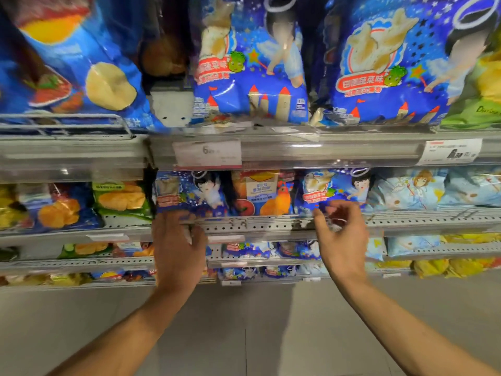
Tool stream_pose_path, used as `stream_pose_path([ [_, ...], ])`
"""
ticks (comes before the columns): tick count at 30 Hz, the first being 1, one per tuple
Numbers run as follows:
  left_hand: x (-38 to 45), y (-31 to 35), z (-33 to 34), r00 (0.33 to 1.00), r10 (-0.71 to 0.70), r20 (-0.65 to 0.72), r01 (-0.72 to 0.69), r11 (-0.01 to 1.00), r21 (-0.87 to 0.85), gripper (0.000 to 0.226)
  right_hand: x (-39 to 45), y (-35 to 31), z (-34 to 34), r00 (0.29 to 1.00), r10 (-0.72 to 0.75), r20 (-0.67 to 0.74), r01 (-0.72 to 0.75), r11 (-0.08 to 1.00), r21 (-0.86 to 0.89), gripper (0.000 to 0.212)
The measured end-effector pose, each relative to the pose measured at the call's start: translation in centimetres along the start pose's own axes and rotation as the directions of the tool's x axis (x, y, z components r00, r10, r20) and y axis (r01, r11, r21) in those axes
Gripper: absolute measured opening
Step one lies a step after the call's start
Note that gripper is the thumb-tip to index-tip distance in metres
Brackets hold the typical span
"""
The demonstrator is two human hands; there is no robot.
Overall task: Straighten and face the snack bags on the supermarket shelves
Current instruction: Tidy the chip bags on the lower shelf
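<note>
Two bare forearms are reaching up from the bottom of the frame toward the middle shelf. At centre left, the left hand (177,241) is resting on the grey perforated metal shelf edge (260,225), fingers curling over its lip, just under a dark blue angel-print snack bag (189,192). Between the hands, an orange-and-red chicken-print snack bag (264,195) is standing upright. At centre right, the right hand (343,234) is hovering with loosely curled fingers, gripping nothing, just below a second blue angel-print snack bag (332,188).
</note>
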State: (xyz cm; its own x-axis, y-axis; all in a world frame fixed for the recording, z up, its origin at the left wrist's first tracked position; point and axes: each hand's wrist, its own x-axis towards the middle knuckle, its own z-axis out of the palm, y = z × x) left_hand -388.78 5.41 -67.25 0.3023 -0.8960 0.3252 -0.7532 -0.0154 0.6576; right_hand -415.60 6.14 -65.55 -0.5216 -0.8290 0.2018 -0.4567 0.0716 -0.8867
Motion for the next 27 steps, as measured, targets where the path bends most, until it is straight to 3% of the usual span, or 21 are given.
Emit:
stream_pose_path([
  [3,2.9,-2.1,-1.7,0.999,-0.041,-0.035,0.039,0.997,-0.06,0.032,-0.8,-2.6,2.8,0.996,-0.026,0.082,0.026,1.0,0.002,0.038],
  [8,7.1,-4.0,-3.0,0.984,-0.073,0.165,0.103,0.977,-0.185,0.029,1.0,-4.6,7.0,0.974,-0.004,0.228,0.019,0.998,-0.066,0.061],
  [11,8.3,-3.4,-2.7,0.962,-0.021,0.274,0.104,0.951,-0.292,0.023,2.2,-4.6,8.6,0.943,0.115,0.314,-0.104,0.993,-0.052,0.081],
  [13,9.2,-3.2,-1.9,0.929,-0.086,0.36,0.208,0.926,-0.315,0.036,3.0,-4.1,9.1,0.918,0.183,0.351,-0.161,0.983,-0.092,0.086],
  [16,10.3,-3.9,-0.7,0.866,-0.248,0.434,0.37,0.902,-0.222,0.064,4.5,-3.4,9.4,0.879,0.256,0.402,-0.207,0.965,-0.161,0.083],
  [21,12.1,-4.6,-0.4,0.742,-0.351,0.572,0.521,0.838,-0.162,0.094,5.7,-3.3,9.7,0.831,0.263,0.491,-0.239,0.965,-0.112,0.078],
  [24,12.6,-4.5,-0.5,0.682,-0.377,0.626,0.563,0.818,-0.12,0.11,5.6,-3.3,9.8,0.845,0.268,0.464,-0.26,0.962,-0.082,0.056],
  [27,12.6,-4.2,-0.7,0.674,-0.396,0.624,0.574,0.812,-0.104,0.118,5.1,-3.5,10.0,0.866,0.276,0.418,-0.264,0.961,-0.087,0.06],
])
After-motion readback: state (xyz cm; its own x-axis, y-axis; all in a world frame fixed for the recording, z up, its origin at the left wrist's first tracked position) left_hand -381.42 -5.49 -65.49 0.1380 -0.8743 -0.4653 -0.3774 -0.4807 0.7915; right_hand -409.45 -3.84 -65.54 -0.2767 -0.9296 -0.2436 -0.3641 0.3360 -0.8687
